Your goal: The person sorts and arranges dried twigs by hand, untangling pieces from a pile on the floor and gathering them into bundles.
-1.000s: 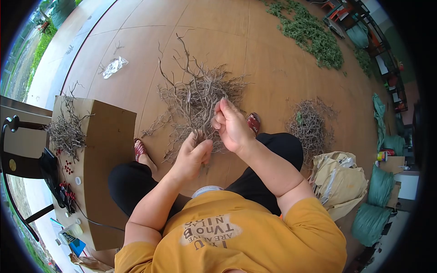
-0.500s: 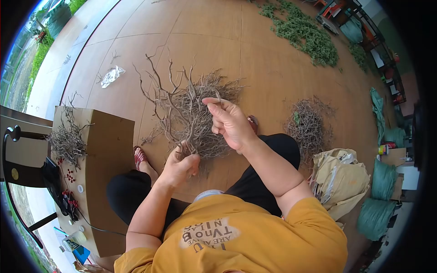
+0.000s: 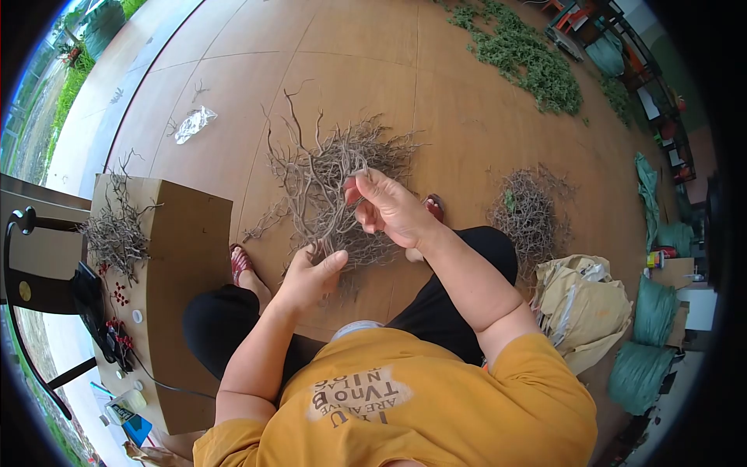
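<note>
A dry, bare, many-forked branch (image 3: 298, 148) rises in front of my body, its crooked twigs spreading upward. My left hand (image 3: 310, 279) is closed around its lower end, with the thumb lying on the near side. My right hand (image 3: 391, 212) pinches at a side twig of the same branch with thumb and index finger; the other fingers curl beneath. Directly behind the branch, a tangled heap of similar dry branches (image 3: 381, 148) lies on the floor, so the outlines of the two partly merge.
Another twig pile (image 3: 531, 214) lies to the right, near folded tan sacking (image 3: 583, 303). A cardboard box (image 3: 191, 233) at left carries twigs (image 3: 117, 233) and red berries (image 3: 118, 294). Green foliage (image 3: 537, 70) spreads across the far floor, and clear plastic (image 3: 194, 124) lies at upper left.
The held branch has shifted to the right and tipped, its top now lower and closer to the heap. My left thumb has lifted; my right hand has moved only slightly.
</note>
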`<state>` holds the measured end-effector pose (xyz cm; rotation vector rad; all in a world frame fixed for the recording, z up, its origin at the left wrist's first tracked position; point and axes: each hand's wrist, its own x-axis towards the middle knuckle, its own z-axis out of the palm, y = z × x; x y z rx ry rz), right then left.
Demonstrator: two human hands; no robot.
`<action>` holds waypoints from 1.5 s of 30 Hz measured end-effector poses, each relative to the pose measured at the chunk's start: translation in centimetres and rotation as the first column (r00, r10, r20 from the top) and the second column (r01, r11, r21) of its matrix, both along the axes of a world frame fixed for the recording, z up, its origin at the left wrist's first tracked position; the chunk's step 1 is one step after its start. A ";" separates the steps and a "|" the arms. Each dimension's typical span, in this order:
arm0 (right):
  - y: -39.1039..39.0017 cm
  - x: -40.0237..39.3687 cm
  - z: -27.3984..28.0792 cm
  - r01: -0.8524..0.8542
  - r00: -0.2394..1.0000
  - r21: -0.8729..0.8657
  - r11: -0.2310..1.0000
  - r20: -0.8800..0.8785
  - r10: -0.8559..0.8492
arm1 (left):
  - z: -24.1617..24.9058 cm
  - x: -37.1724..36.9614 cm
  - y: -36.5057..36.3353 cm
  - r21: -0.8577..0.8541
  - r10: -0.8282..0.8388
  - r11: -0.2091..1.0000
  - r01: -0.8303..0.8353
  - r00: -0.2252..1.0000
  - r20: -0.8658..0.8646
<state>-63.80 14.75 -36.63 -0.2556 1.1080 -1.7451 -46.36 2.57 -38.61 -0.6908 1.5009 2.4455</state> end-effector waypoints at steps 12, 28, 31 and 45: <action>0.7 -1.2 0.7 -0.124 0.992 0.016 0.992 0.038 0.123 | 0.7 -0.6 0.8 -0.429 -0.150 0.889 0.160 0.987 0.056; 1.6 -1.8 0.4 -0.260 0.913 -0.080 0.962 0.305 0.272 | 2.2 0.0 -0.5 0.049 -0.278 0.960 0.274 0.930 0.243; 1.1 -0.6 0.9 -0.094 0.968 0.090 0.991 0.240 0.070 | 2.2 -0.1 0.0 -0.118 -0.181 0.970 0.214 0.953 0.241; 10.0 -17.5 -2.6 0.912 0.409 -0.046 0.407 0.038 -0.912 | 4.5 3.7 -1.0 0.096 0.002 0.995 -0.016 0.991 0.136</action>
